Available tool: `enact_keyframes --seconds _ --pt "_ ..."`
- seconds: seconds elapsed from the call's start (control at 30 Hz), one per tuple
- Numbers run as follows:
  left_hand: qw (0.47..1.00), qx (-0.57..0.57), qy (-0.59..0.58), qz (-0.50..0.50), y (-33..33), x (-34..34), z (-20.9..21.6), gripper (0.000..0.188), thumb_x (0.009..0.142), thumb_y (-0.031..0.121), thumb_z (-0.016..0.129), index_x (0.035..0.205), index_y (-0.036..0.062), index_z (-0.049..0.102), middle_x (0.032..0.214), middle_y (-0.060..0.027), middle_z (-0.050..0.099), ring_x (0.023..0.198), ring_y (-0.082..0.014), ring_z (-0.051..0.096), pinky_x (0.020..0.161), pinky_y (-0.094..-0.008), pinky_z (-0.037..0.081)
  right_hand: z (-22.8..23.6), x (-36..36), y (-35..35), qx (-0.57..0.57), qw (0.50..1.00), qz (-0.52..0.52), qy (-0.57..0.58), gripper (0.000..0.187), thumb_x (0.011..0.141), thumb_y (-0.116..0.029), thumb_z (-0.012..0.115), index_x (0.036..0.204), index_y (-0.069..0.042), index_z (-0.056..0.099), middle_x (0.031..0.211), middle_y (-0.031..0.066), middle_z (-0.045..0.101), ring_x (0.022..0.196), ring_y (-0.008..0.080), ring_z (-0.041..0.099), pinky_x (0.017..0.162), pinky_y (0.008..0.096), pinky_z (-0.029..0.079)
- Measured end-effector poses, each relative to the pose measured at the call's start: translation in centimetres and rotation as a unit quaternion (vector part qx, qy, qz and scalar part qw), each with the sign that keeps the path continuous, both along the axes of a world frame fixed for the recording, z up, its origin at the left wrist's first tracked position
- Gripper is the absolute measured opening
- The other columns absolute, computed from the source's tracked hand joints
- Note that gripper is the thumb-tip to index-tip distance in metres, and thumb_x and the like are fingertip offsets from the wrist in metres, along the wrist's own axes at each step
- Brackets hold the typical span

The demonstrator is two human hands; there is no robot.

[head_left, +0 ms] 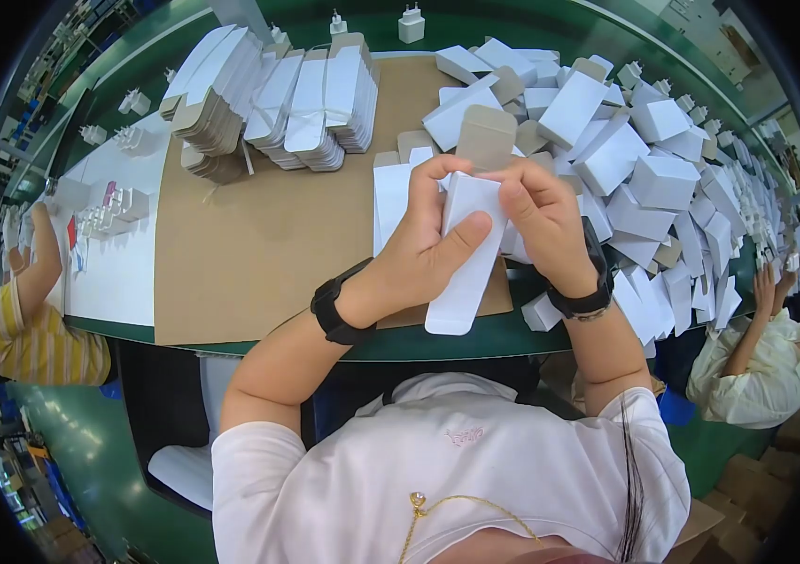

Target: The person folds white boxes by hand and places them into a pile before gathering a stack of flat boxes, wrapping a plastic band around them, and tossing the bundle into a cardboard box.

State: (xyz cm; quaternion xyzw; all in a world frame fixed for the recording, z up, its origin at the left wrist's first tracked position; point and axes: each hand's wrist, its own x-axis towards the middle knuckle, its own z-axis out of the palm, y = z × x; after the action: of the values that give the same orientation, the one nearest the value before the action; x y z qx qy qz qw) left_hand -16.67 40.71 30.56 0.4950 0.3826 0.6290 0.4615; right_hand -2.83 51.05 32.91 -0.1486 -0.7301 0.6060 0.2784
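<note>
White boxes (665, 183) crowd right grip (550, 211); bundles (313, 103) leftward.

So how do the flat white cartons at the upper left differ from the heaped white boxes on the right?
The flat white cartons are collapsed, while the heaped white boxes are mostly opened into shape. The flat white cartons stand in neat, aligned bundles; the heaped white boxes lie jumbled at many angles and cover a wider area. Both show white outsides and brownish-grey board.
</note>
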Motion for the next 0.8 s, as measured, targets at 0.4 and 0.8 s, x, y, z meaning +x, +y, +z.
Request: enact_keyframes --seconds 0.4,0.8 --pt "0.995 -0.060 0.081 -0.021 -0.4 -1.8 1.1 0.070 0.086 0.026 0.059 0.131 0.0072 0.009 0.100 -0.0170 0.055 0.087 -0.0171 0.056 0.075 -0.0284 0.045 1.2 0.3 0.0 0.073 0.996 -0.029 0.033 0.027 0.084 -0.012 0.061 0.107 0.001 0.063 0.100 0.0109 0.065 0.086 0.0121 0.059 0.076 0.0236 0.046" --pt "0.993 -0.055 0.101 0.012 0.2 -2.0 1.4 0.069 0.086 0.031 0.058 0.131 0.0035 0.014 0.096 -0.0160 0.057 0.085 -0.0188 0.056 0.075 -0.0299 0.044 1.5 0.4 0.3 0.122 0.992 -0.013 -0.032 0.031 0.080 -0.001 0.060 0.111 0.000 0.061 0.111 0.0094 0.061 0.085 0.0109 0.058 0.074 0.0211 0.046"
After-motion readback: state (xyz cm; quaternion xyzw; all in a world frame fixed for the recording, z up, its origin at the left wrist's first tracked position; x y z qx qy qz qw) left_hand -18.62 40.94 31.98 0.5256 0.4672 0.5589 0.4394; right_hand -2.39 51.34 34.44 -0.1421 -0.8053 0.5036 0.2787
